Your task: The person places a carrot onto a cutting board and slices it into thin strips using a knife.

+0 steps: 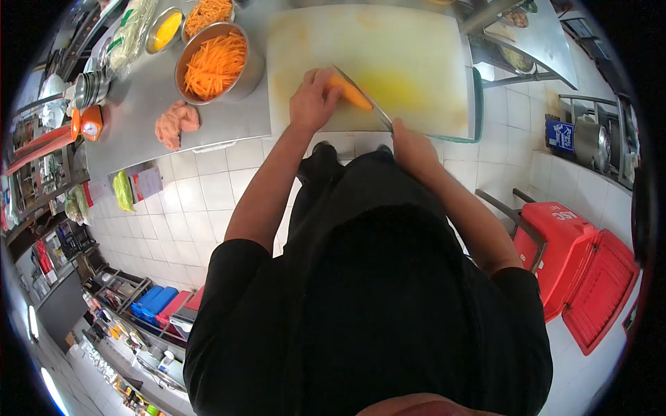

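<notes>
My left hand [313,98] is closed on the upper left end of an orange carrot [351,93], which lies on the stained white cutting board [305,35]. In my right hand [413,147] is the handle of a knife [377,109]. Its blade runs diagonally up and to the left along the carrot's right side, with the tip near my left fingers. Left of the board stands a metal pot [254,68] holding orange shreds [215,66].
A crumpled pinkish cloth or glove [176,125] lies on the steel table [132,132] at the left. Behind the pot are another bowl of shreds [208,14] and a bowl with something yellow [165,32]. A red bin [562,236] stands at the lower right.
</notes>
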A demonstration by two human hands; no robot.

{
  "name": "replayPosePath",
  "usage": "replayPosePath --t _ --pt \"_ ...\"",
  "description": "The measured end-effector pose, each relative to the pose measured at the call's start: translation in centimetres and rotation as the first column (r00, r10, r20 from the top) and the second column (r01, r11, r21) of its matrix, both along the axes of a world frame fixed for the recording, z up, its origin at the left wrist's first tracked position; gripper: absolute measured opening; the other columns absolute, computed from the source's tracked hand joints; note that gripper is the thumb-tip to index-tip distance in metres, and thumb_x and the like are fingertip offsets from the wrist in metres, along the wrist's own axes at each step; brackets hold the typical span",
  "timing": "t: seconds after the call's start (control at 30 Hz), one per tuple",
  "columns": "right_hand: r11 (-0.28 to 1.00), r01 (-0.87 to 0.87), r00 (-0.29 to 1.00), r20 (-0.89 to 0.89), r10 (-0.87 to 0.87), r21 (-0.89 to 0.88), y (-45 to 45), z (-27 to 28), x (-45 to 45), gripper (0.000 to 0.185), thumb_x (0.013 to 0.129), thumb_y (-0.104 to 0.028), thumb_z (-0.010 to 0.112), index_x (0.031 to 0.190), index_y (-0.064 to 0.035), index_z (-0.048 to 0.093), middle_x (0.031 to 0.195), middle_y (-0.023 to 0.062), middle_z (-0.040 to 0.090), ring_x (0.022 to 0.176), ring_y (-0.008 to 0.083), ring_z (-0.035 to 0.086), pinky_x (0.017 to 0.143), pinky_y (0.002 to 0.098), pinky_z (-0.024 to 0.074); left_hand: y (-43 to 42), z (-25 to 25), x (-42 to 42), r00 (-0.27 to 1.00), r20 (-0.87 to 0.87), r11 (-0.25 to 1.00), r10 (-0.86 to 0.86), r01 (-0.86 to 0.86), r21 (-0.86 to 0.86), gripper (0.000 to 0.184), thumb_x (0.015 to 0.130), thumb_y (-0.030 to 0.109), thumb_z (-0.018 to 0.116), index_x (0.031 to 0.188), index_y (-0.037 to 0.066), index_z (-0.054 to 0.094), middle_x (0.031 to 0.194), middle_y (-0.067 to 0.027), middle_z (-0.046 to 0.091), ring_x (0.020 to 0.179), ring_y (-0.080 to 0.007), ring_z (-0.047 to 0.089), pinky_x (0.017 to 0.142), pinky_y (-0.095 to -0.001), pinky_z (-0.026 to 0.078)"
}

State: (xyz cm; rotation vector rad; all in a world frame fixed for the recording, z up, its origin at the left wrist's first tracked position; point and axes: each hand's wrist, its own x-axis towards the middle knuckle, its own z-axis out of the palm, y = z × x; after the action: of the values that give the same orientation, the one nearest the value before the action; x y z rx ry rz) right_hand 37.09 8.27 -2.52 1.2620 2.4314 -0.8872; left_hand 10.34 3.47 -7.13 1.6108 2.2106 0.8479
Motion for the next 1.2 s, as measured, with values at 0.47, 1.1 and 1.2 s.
replayPosePath --t 0.47,1.1,1.2 --pt "1.000 -0.026 0.999 -0.024 0.026 0.015 0.1 5.5 0.8 0.018 0.096 -0.009 0.053 0.112 -0.0034 0.048 0.093 0.0267 0.070 0.092 0.0464 0.069 0.080 0.0590 0.0516 -0.4 -0.2 0.2 0.999 0.036 0.999 0.012 -0.014 0.037 0.046 0.096 0.034 0.069 0.137 0.018 0.059 0.135 -0.0127 0.060 0.103 -0.0301 0.069 0.087 -0.0423 0.057" --pt "1.000 0.013 1.000 0.016 -0.013 0.001 0.0 5.9 -1.0 0.019 0.095 -0.007 0.052 0.113 -0.0029 0.048 0.095 0.0261 0.071 0.094 0.0465 0.069 0.083 0.0591 0.0522 -0.4 -0.2 0.5 1.000 -0.017 0.997 0.007 -0.006 0.073 0.045 0.097 0.036 0.067 0.137 0.018 0.058 0.135 -0.0135 0.059 0.108 -0.0327 0.068 0.089 -0.0439 0.056" --pt "0.999 -0.035 0.998 -0.043 0.036 0.035 -0.1 5.3 -0.6 0.019 0.094 -0.007 0.052 0.113 -0.0030 0.048 0.094 0.0259 0.070 0.093 0.0461 0.069 0.082 0.0591 0.0522 -0.4 -0.4 0.3 1.000 0.012 1.000 0.015 -0.015 0.024 0.047 0.096 0.038 0.068 0.138 0.020 0.057 0.135 -0.0126 0.059 0.111 -0.0334 0.066 0.089 -0.0454 0.057"
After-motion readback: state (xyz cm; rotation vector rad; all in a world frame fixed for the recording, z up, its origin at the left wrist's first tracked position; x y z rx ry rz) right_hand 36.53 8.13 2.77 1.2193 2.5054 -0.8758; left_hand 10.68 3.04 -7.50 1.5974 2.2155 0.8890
